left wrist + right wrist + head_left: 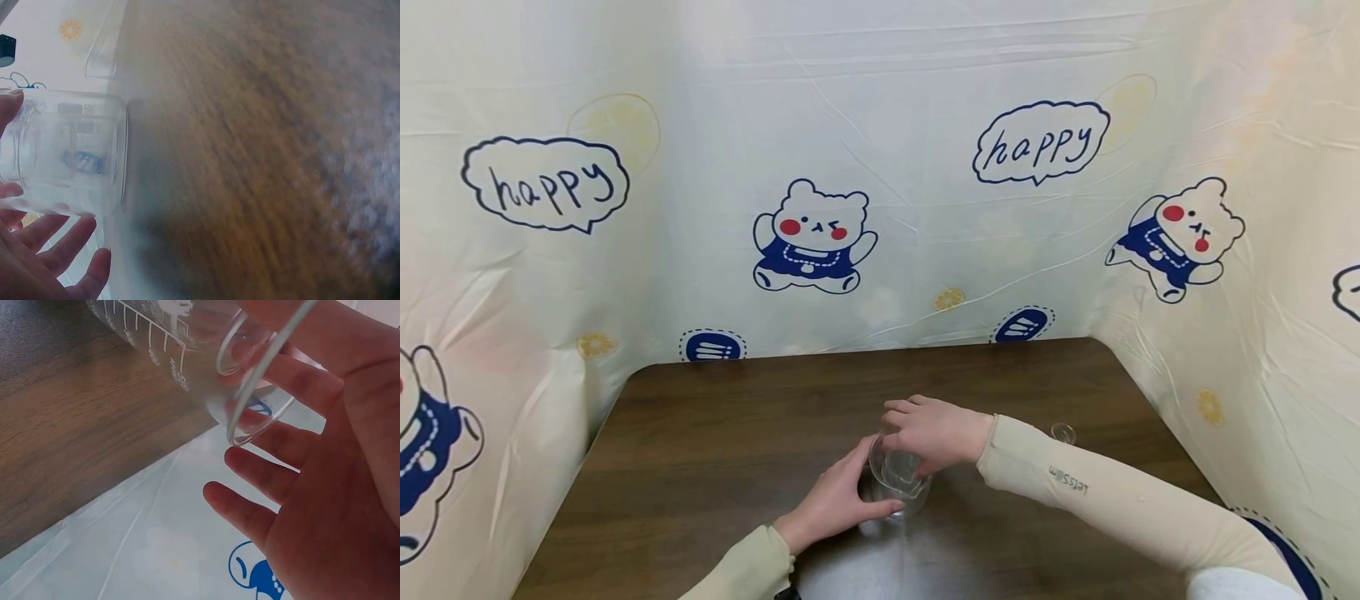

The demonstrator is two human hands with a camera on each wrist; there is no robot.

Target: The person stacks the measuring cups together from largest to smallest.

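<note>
A large clear glass beaker (916, 502) stands on the table, with white markings on its wall in the right wrist view. My left hand (833, 497) holds it from the left side, thumb in front and fingers behind. A smaller clear glass beaker (53, 153) is nested inside it. From above, my right hand (934, 431) reaches over the large beaker's rim (259, 375). Its thumb and first fingers are inside that rim, pinching the edge of the smaller beaker (228, 347). The other fingers of that hand stay outside the rim.
Another clear glass piece (1063, 433) stands behind the right sleeve, partly hidden by it. The dark wooden table (715, 433) reaches back to a printed curtain (917, 250) that hangs at the back and both sides.
</note>
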